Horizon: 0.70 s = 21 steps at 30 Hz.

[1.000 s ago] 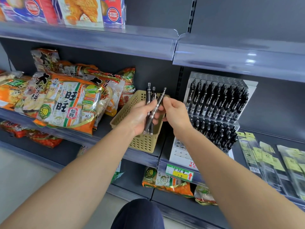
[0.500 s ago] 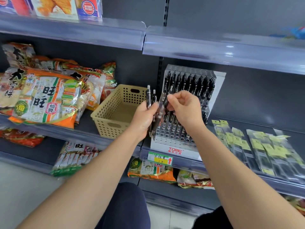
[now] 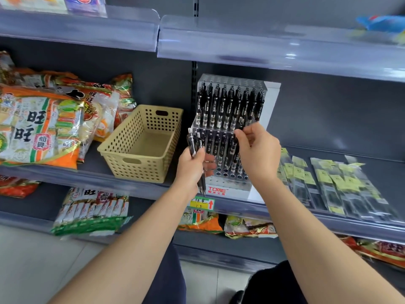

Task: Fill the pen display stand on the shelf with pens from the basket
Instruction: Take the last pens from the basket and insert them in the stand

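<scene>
My right grip (image 3: 258,154) pinches one pen (image 3: 231,150) over the lower holes of the display stand (image 3: 230,183); left grip (image 3: 192,167) clutches spare pens (image 3: 192,141) beside it. Come in tilted and I reckon it misses, knocking neighbours (image 3: 215,148) loose.

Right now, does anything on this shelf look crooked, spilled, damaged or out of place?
Nothing looks spilled or damaged. The pen display stand has bare holes in its front rows, the beige basket beside it looks empty, and the snack bags lean in a loose pile.
</scene>
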Each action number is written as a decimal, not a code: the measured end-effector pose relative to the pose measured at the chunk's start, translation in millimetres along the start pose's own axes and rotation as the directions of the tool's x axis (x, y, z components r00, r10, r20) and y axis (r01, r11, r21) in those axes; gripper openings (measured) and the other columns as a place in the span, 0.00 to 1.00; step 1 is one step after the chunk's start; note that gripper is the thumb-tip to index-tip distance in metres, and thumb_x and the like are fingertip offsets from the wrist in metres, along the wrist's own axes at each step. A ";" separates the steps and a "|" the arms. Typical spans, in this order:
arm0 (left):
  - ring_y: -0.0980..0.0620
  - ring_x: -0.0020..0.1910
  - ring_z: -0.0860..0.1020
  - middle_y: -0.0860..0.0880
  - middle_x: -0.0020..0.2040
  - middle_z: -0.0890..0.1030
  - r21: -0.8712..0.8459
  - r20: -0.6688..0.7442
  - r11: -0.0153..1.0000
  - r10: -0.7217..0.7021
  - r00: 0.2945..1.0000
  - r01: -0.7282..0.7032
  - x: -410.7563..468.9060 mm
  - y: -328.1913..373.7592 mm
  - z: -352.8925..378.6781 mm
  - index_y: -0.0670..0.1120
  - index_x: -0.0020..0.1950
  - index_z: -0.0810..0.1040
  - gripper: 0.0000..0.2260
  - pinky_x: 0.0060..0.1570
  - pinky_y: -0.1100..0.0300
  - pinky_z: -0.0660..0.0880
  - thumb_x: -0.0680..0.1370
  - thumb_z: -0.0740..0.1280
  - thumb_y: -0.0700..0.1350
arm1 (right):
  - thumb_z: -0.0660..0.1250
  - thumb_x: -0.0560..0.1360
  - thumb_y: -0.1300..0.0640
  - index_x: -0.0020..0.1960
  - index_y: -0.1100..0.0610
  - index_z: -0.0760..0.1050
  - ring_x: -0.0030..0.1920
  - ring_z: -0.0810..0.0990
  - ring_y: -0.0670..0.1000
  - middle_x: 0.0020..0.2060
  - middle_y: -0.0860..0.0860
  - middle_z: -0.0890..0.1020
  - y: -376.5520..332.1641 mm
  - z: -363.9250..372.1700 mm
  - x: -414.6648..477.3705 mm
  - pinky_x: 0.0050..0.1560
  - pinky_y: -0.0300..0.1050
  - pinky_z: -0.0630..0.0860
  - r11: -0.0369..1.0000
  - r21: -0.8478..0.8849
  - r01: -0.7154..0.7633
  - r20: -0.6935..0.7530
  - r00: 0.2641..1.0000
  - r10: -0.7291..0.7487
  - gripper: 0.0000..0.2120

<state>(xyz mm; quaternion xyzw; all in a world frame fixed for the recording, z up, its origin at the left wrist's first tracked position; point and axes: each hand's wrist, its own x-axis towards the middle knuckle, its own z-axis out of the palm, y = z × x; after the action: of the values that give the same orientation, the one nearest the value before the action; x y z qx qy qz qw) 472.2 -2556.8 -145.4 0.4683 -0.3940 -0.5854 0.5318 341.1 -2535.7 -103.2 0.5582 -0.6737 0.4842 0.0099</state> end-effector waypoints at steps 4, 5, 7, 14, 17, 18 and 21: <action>0.49 0.35 0.79 0.45 0.42 0.80 -0.011 0.012 1.000 -0.008 1.000 0.008 -0.9 -6.8 2.0 0.45 0.56 0.73 0.05 0.36 0.55 0.76 0.83 0.59 0.43 | 0.63 0.79 0.49 0.47 0.58 0.77 0.35 0.78 0.52 0.34 0.47 0.79 7.2 7.9 -5.2 0.35 0.46 0.73 0.999 -0.027 0.027 -0.035 0.999 -0.028 0.12; 0.49 0.36 0.79 0.45 0.42 0.80 -0.007 0.015 1.000 -0.006 1.000 0.007 -0.9 -7.5 1.7 0.45 0.55 0.73 0.05 0.36 0.55 0.76 0.83 0.59 0.43 | 0.63 0.79 0.50 0.47 0.58 0.77 0.34 0.77 0.52 0.34 0.48 0.80 8.2 9.8 -6.4 0.33 0.45 0.71 0.999 -0.032 0.041 -0.051 0.998 -0.043 0.12; 0.49 0.36 0.79 0.45 0.42 0.81 -0.004 0.020 1.000 -0.006 1.000 0.006 -0.6 -8.4 0.9 0.46 0.54 0.73 0.04 0.36 0.55 0.76 0.83 0.59 0.43 | 0.63 0.79 0.50 0.45 0.58 0.77 0.33 0.76 0.52 0.35 0.50 0.81 9.7 13.9 -8.1 0.32 0.43 0.69 0.997 -0.034 0.068 -0.085 0.994 -0.071 0.11; 0.49 0.36 0.79 0.45 0.42 0.81 0.005 0.027 1.000 -0.007 1.000 0.007 0.9 -9.6 -0.9 0.45 0.54 0.73 0.05 0.36 0.56 0.76 0.83 0.59 0.44 | 0.66 0.78 0.52 0.42 0.59 0.77 0.32 0.74 0.52 0.37 0.51 0.78 13.7 25.6 -11.8 0.30 0.42 0.66 0.988 -0.089 0.125 -0.110 0.985 -0.134 0.11; 0.48 0.37 0.79 0.45 0.43 0.81 0.001 0.026 1.000 -0.011 1.000 0.011 1.5 -8.5 -1.0 0.44 0.55 0.73 0.05 0.36 0.55 0.76 0.82 0.60 0.44 | 0.64 0.78 0.50 0.42 0.58 0.77 0.33 0.75 0.53 0.39 0.51 0.79 19.2 29.1 -14.7 0.29 0.42 0.66 0.984 -0.144 0.109 -0.076 0.990 -0.121 0.13; 0.48 0.37 0.79 0.44 0.43 0.81 -0.001 0.025 1.000 -0.012 1.000 0.012 1.9 -7.9 -1.0 0.43 0.55 0.73 0.06 0.37 0.55 0.76 0.82 0.60 0.44 | 0.64 0.78 0.49 0.42 0.58 0.77 0.33 0.75 0.53 0.38 0.51 0.79 20.9 29.9 -15.8 0.29 0.43 0.67 0.981 -0.168 0.100 -0.060 0.992 -0.111 0.13; 0.48 0.37 0.79 0.44 0.44 0.81 -0.002 0.029 1.000 -0.011 1.000 0.011 2.7 -6.5 -1.2 0.44 0.54 0.73 0.05 0.38 0.54 0.76 0.82 0.60 0.44 | 0.62 0.79 0.48 0.43 0.57 0.78 0.32 0.76 0.53 0.34 0.50 0.80 21.3 30.5 -16.5 0.30 0.43 0.70 0.975 -0.215 0.061 -0.011 0.998 -0.065 0.14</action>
<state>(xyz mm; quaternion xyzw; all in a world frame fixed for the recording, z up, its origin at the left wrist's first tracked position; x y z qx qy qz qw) 471.7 -2558.6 -152.3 0.4612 -0.3987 -0.5955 0.5233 347.2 -2545.6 -142.2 0.5704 -0.7039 0.4132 0.0915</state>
